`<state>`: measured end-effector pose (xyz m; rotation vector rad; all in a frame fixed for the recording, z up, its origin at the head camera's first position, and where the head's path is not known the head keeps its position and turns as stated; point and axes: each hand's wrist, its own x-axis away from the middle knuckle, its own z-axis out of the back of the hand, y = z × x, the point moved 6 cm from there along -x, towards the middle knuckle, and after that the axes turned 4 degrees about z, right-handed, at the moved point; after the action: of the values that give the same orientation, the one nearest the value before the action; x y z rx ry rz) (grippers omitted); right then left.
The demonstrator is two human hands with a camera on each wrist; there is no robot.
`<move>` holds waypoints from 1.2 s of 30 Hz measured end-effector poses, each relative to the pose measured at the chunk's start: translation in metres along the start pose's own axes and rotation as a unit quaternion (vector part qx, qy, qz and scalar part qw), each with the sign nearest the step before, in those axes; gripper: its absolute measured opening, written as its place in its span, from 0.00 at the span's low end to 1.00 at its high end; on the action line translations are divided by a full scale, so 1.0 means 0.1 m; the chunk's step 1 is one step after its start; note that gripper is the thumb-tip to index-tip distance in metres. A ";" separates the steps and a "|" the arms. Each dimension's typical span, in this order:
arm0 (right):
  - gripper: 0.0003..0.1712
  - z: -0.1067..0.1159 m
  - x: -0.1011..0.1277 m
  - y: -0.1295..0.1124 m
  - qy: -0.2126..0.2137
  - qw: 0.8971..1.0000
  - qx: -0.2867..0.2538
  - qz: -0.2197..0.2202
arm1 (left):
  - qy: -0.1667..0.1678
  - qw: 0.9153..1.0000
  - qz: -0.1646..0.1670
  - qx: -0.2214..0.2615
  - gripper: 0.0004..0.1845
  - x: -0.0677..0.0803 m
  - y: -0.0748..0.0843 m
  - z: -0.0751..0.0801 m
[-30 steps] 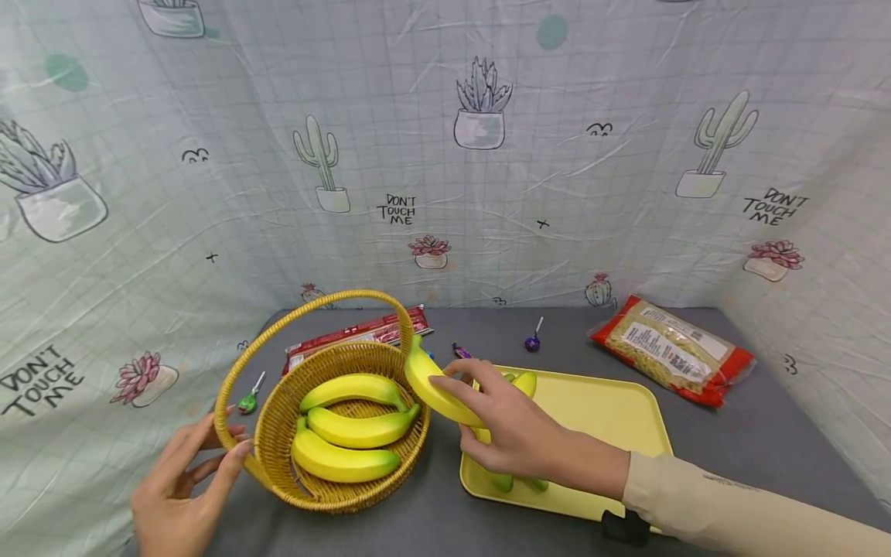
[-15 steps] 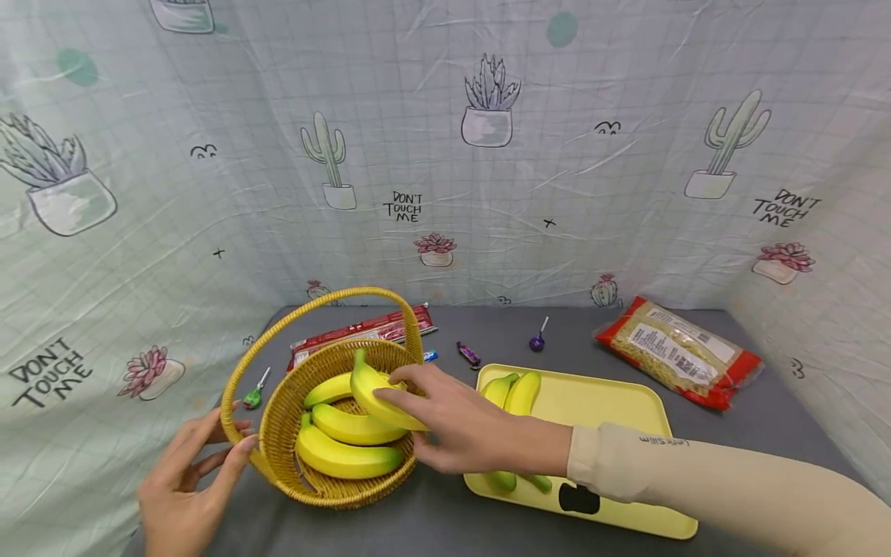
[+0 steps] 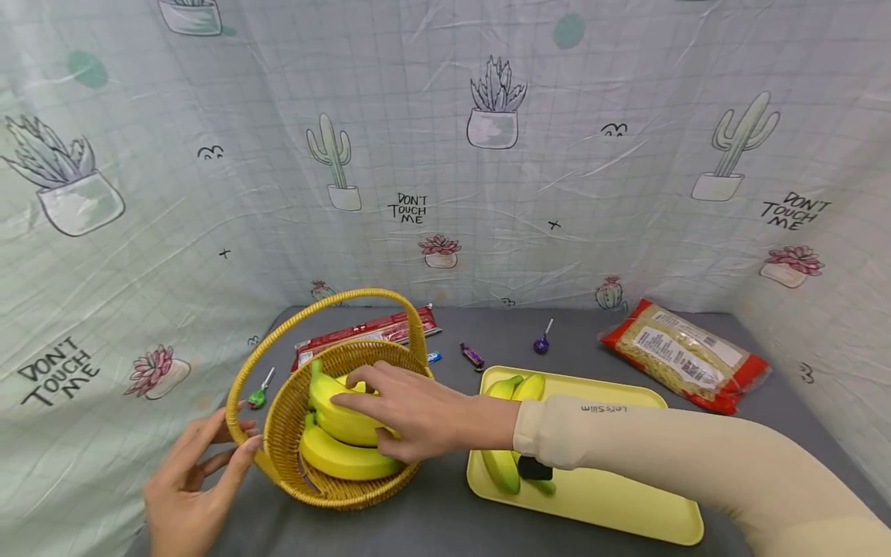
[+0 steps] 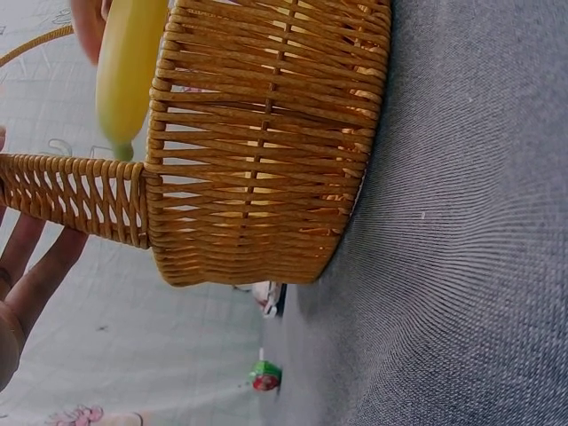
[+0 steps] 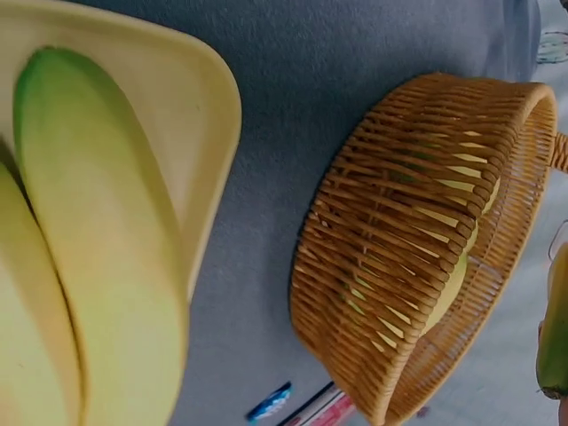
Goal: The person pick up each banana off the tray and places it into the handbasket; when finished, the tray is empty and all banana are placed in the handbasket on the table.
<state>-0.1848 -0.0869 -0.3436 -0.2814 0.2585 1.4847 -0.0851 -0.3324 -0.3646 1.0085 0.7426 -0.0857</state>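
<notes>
Right hand (image 3: 407, 410) curls round a banana (image 3: 341, 418), thumb below and fingers over the top, holding it just above two bananas already lying in the wicker basket (image 3: 334, 487); the fruit's long axis runs left-right across the basket, stem end tipped up toward the left rim. Left hand (image 3: 191, 480), fingers relaxed and spread, rests against the basket's handle (image 3: 240, 394) at the near-left side; holds nothing. Two more bananas (image 3: 504, 433) lie on the yellow tray (image 3: 626, 510), right of the basket on the grey bench (image 3: 431, 518); right hand is nearer to them.
</notes>
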 end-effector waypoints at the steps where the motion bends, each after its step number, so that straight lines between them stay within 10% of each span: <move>1: 0.37 -0.01 -0.03 0.00 -0.003 1.000 0.001 0.004 | 0.000 1.000 -0.005 0.002 0.34 0.00 0.00 0.00; 19: 0.36 -0.24 -0.17 0.00 -0.046 0.999 0.012 0.025 | 0.008 0.999 -0.042 0.015 0.35 0.02 -0.01 -0.01; 36: 0.37 0.18 0.21 -0.07 0.020 1.000 -0.006 -0.007 | 0.014 0.998 -0.054 0.032 0.32 0.02 0.08 -0.03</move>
<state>-0.1764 -0.0620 -0.3334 -0.3227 0.2798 1.4674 -0.0824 -0.3255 -0.3609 1.0319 0.8251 -0.1909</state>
